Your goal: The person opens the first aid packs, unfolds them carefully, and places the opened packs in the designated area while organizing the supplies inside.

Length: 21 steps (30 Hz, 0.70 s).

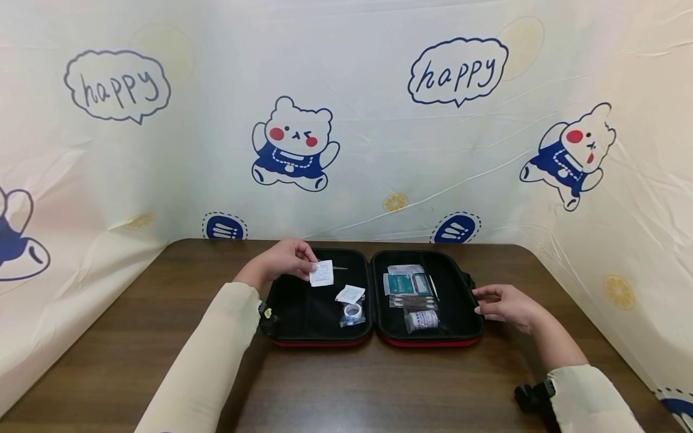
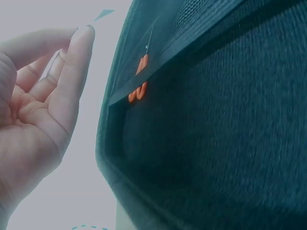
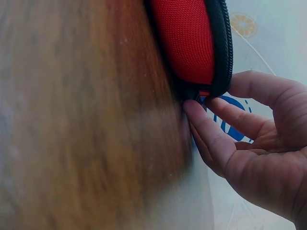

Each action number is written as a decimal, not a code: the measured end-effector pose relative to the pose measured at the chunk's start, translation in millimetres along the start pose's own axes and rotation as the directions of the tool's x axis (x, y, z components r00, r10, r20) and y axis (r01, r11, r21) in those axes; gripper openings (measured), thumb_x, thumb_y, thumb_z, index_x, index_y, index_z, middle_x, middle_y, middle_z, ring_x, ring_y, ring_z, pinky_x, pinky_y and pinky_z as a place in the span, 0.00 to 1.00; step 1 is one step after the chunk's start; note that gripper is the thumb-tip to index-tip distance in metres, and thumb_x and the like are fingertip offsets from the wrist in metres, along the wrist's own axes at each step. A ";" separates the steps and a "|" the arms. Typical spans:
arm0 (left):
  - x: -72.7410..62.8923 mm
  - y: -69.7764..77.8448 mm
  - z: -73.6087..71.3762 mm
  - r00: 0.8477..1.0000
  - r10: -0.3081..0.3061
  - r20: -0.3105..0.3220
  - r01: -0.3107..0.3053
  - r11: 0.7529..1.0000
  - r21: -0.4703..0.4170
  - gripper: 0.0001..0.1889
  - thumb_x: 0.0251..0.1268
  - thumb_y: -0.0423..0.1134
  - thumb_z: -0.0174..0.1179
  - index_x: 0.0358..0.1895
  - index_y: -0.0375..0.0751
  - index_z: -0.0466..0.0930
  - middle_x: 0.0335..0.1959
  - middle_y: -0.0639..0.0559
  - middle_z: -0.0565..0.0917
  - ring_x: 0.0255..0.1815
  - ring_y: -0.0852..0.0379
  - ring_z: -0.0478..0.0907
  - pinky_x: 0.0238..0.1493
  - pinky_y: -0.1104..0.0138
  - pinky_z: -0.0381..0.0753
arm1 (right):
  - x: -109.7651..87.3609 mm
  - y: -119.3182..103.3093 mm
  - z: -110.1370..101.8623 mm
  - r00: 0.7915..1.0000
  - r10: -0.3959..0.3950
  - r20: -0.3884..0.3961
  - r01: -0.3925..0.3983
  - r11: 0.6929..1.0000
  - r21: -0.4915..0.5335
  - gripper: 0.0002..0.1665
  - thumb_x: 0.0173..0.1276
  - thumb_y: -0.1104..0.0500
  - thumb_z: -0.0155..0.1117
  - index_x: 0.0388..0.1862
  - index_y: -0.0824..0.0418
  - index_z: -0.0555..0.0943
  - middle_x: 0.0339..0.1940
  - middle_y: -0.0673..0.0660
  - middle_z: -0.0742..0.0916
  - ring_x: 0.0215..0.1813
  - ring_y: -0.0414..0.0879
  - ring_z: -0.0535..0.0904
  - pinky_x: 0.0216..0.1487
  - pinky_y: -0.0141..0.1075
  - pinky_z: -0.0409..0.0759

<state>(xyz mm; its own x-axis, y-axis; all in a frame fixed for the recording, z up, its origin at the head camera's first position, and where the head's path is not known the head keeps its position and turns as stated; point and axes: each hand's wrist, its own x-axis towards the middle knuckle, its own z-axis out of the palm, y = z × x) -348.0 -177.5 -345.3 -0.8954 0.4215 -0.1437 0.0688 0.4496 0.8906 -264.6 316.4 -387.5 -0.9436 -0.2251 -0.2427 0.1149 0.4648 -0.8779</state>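
A black-lined first-aid case (image 1: pixel 292 313) with a red shell (image 3: pixel 184 38) lies unfolded on the table. Over its left half, my left hand (image 1: pixel 287 257) pinches a small white printed sachet (image 1: pixel 322 274) between thumb and fingertips; only a corner shows in the left wrist view. Below it in that half are another white sachet (image 1: pixel 350 294) and a roll of tape (image 1: pixel 353 311) in clear wrapping. My right hand (image 1: pixel 509 307) grips the case's right edge, thumb and fingers around the zipped rim in the right wrist view.
The right half holds a green-and-white packet (image 1: pixel 400 284), wrapped sticks (image 1: pixel 408 302) and a wrapped white roll (image 1: pixel 422 320). Orange loops (image 2: pixel 139 79) sit under a strap in the left half. The wooden table (image 1: pixel 335 385) ends at a printed cloth backdrop (image 1: pixel 368 150).
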 end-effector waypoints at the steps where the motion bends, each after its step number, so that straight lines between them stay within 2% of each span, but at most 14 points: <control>1: -1.1 -0.6 -1.6 1.000 0.000 -0.001 0.000 1.000 -0.001 0.07 0.63 0.29 0.64 0.42 0.30 0.81 0.43 0.39 0.84 0.38 0.47 0.81 0.42 0.59 0.85 | 0.0 0.1 0.0 1.000 -0.001 0.002 0.001 1.000 -0.001 0.34 0.64 0.65 0.68 0.64 0.79 0.67 0.62 0.77 0.71 0.53 0.52 0.76 0.51 0.42 0.82; 11: -8.8 -10.4 -15.5 0.999 -0.015 -0.036 0.015 1.000 -0.003 0.10 0.64 0.30 0.63 0.45 0.28 0.80 0.46 0.38 0.83 0.38 0.47 0.81 0.42 0.59 0.85 | 1.2 1.1 -0.2 1.000 -0.004 0.008 0.004 1.000 0.003 0.34 0.64 0.65 0.67 0.64 0.79 0.66 0.61 0.77 0.73 0.54 0.53 0.76 0.52 0.42 0.81; 21: -18.8 -22.0 -27.5 0.996 -0.031 -0.084 0.030 1.000 -0.009 0.12 0.64 0.31 0.63 0.48 0.29 0.80 0.48 0.37 0.82 0.40 0.46 0.80 0.47 0.56 0.83 | 1.7 2.9 -0.9 1.000 -0.010 0.008 0.010 1.000 0.007 0.34 0.65 0.66 0.67 0.64 0.79 0.66 0.61 0.76 0.73 0.52 0.51 0.76 0.51 0.41 0.82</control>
<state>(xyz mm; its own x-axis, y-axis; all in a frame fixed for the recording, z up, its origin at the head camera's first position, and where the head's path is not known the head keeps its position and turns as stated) -344.8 -216.9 -350.3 -0.9308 0.3401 -0.1341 0.0380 0.4550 0.8897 -266.2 318.2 -390.2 -0.9420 -0.2369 -0.2376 0.1078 0.4569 -0.8830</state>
